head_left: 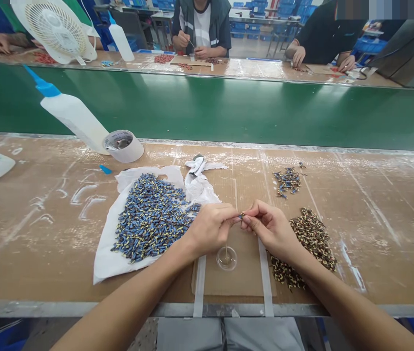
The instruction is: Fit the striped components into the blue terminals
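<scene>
My left hand and my right hand meet fingertip to fingertip, both pinched closed on a tiny dark part. Its details are too small to make out. Below the left fingers, a thin stick points down into a small clear dish; I cannot tell if the left hand holds it. Beside my left hand lies a pile of small blue and yellow pieces on a white sheet. Under and beyond my right forearm spreads a heap of small black and cream curved pieces.
A smaller cluster of parts lies farther right. Crumpled white paper, a tape roll and a blue-tipped squeeze bottle stand behind the pile. Past a green belt, people work at another bench with a fan.
</scene>
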`<control>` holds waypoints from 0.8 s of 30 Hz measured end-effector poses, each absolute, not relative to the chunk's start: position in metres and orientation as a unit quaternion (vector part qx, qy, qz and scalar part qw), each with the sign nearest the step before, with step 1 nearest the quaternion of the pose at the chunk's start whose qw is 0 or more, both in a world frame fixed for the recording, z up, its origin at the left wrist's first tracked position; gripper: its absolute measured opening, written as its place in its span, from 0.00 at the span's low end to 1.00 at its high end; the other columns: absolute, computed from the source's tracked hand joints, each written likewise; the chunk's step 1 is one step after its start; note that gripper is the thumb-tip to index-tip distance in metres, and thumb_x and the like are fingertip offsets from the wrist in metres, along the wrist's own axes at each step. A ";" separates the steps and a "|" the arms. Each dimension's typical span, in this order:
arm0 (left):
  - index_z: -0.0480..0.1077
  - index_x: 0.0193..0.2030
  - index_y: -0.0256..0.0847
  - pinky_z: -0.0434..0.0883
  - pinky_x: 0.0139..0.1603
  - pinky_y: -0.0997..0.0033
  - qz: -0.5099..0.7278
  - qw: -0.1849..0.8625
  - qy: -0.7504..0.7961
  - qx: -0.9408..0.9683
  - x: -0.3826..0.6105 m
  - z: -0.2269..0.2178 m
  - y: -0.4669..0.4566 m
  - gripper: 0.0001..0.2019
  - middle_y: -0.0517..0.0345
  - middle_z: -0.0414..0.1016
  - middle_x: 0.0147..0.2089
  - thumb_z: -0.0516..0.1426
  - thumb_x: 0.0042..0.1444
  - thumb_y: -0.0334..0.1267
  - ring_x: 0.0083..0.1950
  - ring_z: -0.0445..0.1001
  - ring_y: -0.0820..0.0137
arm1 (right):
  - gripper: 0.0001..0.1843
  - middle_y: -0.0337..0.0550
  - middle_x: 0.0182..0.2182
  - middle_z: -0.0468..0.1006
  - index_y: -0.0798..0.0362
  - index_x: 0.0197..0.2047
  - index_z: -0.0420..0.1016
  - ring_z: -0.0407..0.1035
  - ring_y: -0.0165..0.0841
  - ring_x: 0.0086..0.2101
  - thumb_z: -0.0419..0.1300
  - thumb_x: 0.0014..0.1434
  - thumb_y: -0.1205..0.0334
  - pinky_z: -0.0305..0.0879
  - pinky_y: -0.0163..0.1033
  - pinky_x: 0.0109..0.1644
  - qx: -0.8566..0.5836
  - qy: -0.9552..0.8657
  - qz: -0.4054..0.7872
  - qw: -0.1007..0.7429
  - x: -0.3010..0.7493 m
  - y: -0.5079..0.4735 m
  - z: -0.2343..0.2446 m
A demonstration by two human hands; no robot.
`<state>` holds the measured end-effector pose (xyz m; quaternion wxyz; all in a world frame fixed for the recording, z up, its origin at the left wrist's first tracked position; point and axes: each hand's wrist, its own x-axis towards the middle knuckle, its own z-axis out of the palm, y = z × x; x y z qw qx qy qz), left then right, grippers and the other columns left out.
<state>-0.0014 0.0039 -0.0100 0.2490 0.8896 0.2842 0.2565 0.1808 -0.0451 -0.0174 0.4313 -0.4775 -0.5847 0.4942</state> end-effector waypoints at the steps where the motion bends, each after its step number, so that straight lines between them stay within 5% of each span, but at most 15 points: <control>1: 0.70 0.28 0.36 0.58 0.29 0.74 0.256 0.253 0.286 0.888 -0.001 -0.010 0.004 0.11 0.60 0.66 0.25 0.50 0.60 0.28 0.27 0.64 0.73 | 0.07 0.40 0.26 0.75 0.53 0.33 0.67 0.68 0.29 0.28 0.57 0.63 0.62 0.63 0.35 0.31 -0.478 -0.581 0.499 0.431 0.180 -0.045 -0.018; 16: 0.67 0.24 0.36 0.56 0.28 0.73 0.232 0.257 0.317 0.883 -0.001 -0.003 0.001 0.11 0.61 0.64 0.23 0.51 0.56 0.27 0.25 0.62 0.74 | 0.09 0.39 0.24 0.73 0.52 0.31 0.64 0.67 0.29 0.26 0.57 0.63 0.60 0.64 0.35 0.30 -0.485 -0.559 0.511 0.438 0.174 -0.047 -0.019; 24: 0.71 0.30 0.36 0.60 0.30 0.74 0.155 0.287 0.317 0.891 -0.005 0.006 0.009 0.11 0.58 0.70 0.26 0.50 0.60 0.29 0.27 0.66 0.73 | 0.11 0.42 0.27 0.78 0.54 0.33 0.69 0.71 0.28 0.27 0.61 0.60 0.54 0.70 0.37 0.34 -0.463 -0.490 0.595 0.437 0.177 -0.041 -0.018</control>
